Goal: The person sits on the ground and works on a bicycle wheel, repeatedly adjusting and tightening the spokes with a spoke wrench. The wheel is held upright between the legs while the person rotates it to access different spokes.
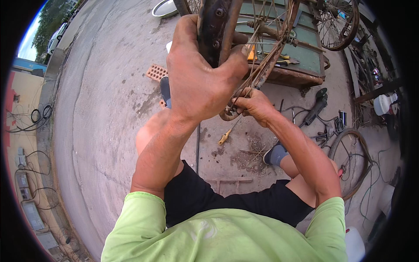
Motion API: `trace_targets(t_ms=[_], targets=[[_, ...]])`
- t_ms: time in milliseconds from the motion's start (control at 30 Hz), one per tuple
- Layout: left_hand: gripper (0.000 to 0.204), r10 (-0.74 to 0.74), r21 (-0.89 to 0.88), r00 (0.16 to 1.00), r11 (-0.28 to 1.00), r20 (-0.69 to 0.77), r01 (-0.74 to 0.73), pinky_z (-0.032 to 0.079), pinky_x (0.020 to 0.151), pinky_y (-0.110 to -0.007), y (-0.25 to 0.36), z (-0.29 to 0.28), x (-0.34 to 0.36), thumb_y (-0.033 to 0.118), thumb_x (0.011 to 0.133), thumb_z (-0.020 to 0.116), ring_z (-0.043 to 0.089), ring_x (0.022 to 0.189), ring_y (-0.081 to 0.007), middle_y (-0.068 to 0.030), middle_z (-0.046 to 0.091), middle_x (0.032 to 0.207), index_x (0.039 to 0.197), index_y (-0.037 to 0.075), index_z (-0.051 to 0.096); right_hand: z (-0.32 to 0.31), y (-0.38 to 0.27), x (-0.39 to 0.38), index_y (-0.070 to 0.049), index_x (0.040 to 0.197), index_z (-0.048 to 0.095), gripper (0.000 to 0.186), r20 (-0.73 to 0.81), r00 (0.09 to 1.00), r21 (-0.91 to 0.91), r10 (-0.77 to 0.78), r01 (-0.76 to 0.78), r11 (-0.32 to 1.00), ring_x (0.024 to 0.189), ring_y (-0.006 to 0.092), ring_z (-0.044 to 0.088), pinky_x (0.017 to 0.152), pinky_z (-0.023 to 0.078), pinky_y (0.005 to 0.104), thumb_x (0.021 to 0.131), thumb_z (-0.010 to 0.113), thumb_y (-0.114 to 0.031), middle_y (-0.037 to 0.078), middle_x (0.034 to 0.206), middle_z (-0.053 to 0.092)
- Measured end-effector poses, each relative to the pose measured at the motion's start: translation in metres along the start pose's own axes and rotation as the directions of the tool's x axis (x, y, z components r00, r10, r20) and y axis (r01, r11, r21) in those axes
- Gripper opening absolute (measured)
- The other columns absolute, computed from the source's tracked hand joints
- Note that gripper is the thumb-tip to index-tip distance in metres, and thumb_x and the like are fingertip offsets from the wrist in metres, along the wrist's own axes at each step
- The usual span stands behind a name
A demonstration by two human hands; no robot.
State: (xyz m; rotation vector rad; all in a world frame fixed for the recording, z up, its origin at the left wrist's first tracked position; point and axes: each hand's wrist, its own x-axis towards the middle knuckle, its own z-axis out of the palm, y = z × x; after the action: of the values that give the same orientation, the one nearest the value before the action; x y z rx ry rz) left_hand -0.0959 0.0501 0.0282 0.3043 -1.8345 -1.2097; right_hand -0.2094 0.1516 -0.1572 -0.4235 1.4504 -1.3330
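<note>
A rusty spoked bicycle wheel (pixel 224 29) stands raised in front of me, its dark rim running away from me. My left hand (pixel 198 81) is wrapped round the upper part of the rim, thumb toward the spokes. Lower and to the right, my right hand (pixel 256 106) is closed, fingers pinched at the near lower curve of the rim where spokes meet it. Whatever small part lies between those fingertips is hidden. Below the right hand, a screwdriver (pixel 224 137) with a yellow handle appears to lie on the ground.
Ahead is a green metal chest (pixel 309 59) with pliers (pixel 286 60) on top. A perforated brick (pixel 156 73) and a basin (pixel 165 8) are to the left. To the right lie a power tool (pixel 317 106), cables and a loose wheel rim (pixel 364 150). Another wheel (pixel 349 37) stands far right.
</note>
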Motion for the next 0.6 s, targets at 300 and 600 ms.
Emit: trace_targets(t_ms=[300, 600], targets=[[0.04, -0.017, -0.089, 0.999, 0.996, -0.03, 0.014, 0.057, 0.076, -0.03, -0.014, -0.017, 0.002, 0.012, 0.082, 0.078, 0.068, 0.079, -0.0126, -0.0099, 0.072, 0.09, 0.11, -0.005, 0.055, 0.015, 0.007, -0.013, 0.004, 0.117, 0.062, 0.043, -0.255, 0.959, -0.124, -0.122, 0.093, 0.988, 0.074, 0.0157, 0.066, 0.067, 0.055, 0.0321, 0.083, 0.08, -0.017, 0.01, 0.097, 0.072], [0.037, -0.04, -0.047, 0.998, 0.998, -0.046, 0.038, 0.056, 0.077, -0.029, -0.013, -0.023, 0.005, 0.014, 0.082, 0.077, 0.067, 0.081, -0.0128, -0.0107, 0.072, 0.09, 0.107, -0.005, 0.056, 0.02, -0.005, -0.03, 0.002, 0.114, 0.056, 0.059, -0.344, 0.774, -0.824, -0.532, 0.024, 0.566, 0.089, 0.0432, 0.072, 0.079, 0.055, 0.0512, 0.075, 0.086, -0.031, 0.023, 0.098, 0.072]])
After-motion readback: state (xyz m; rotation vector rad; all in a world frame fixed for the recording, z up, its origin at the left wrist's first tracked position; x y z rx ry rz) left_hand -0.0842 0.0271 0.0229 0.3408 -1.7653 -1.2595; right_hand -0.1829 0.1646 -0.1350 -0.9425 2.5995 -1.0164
